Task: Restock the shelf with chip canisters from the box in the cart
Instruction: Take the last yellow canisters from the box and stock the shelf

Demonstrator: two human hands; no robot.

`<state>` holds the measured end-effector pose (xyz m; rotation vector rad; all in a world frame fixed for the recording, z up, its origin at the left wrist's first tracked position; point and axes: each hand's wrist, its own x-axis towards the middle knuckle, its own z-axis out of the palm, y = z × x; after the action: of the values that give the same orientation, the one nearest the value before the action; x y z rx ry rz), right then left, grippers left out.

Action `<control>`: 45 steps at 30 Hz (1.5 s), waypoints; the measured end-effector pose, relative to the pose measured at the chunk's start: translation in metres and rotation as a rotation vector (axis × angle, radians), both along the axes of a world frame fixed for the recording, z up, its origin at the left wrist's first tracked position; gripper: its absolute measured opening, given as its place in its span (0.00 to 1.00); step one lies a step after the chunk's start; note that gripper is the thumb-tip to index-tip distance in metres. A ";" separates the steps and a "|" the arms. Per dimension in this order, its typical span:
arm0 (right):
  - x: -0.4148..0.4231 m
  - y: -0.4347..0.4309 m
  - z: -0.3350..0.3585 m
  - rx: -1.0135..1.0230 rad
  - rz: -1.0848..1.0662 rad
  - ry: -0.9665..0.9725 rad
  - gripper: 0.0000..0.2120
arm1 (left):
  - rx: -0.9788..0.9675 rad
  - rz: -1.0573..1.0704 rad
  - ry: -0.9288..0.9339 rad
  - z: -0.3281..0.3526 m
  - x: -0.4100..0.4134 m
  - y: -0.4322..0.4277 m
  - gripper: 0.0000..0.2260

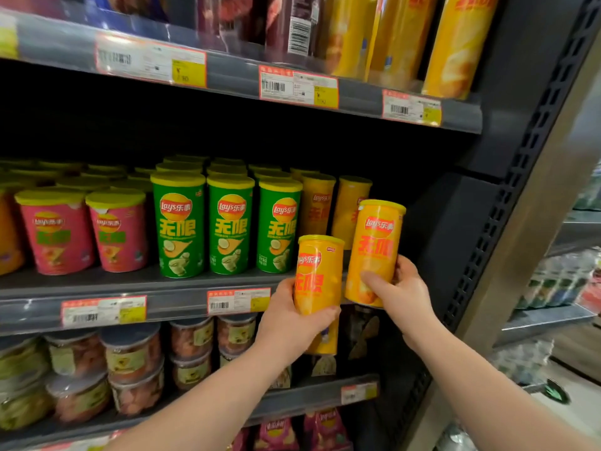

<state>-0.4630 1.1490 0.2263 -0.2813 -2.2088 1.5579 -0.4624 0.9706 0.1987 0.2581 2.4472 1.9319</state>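
My left hand point(294, 315) grips a short yellow chip canister point(317, 271) from below, upright, in front of the middle shelf's edge point(182, 302). My right hand point(398, 288) grips a second yellow canister point(375, 249) a little higher and further right, its base at the shelf's front edge. Behind them, two yellow canisters point(317, 203) stand deep on the shelf, with open space in front of them. The box and the cart are out of view.
Green canisters point(229, 222) and pink canisters point(86, 232) fill the shelf to the left. Tall yellow tubes point(455, 43) stand on the shelf above. Clear-lidded snack tubs point(133, 356) sit below. The dark shelf upright point(520, 190) bounds the right side.
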 end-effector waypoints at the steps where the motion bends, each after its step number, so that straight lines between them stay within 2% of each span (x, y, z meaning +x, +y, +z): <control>1: -0.007 0.001 0.002 0.009 -0.005 0.004 0.33 | 0.012 0.002 0.002 0.001 -0.002 0.000 0.24; 11: -0.049 0.015 0.011 0.056 -0.014 0.022 0.34 | 0.039 0.095 0.011 0.008 -0.008 0.002 0.26; 16: -0.064 0.025 0.017 0.102 -0.010 0.036 0.38 | 0.040 0.134 0.017 0.012 -0.010 0.010 0.24; 22: -0.080 0.032 0.013 0.088 0.079 -0.063 0.39 | 0.036 0.175 0.036 0.015 -0.011 0.015 0.25; 26: -0.089 0.039 0.016 0.171 0.113 -0.116 0.36 | 0.044 0.191 0.035 0.015 -0.012 0.019 0.25; 31: -0.092 0.042 0.011 0.296 0.113 -0.136 0.42 | 0.062 0.197 0.014 0.018 -0.010 0.022 0.25; 37: -0.096 0.045 0.013 0.295 0.127 -0.132 0.33 | 0.053 0.216 0.009 0.020 -0.011 0.026 0.25; 41: -0.099 0.048 0.011 0.366 0.104 -0.126 0.35 | 0.057 0.224 0.009 0.020 -0.012 0.031 0.26; 45: -0.106 0.048 0.011 0.352 0.089 -0.132 0.33 | 0.040 0.223 0.007 0.020 -0.014 0.034 0.26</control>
<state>-0.5692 1.1974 0.2369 -0.1844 -2.5778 1.1902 -0.4765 1.0042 0.2184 -0.0083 2.5408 2.0665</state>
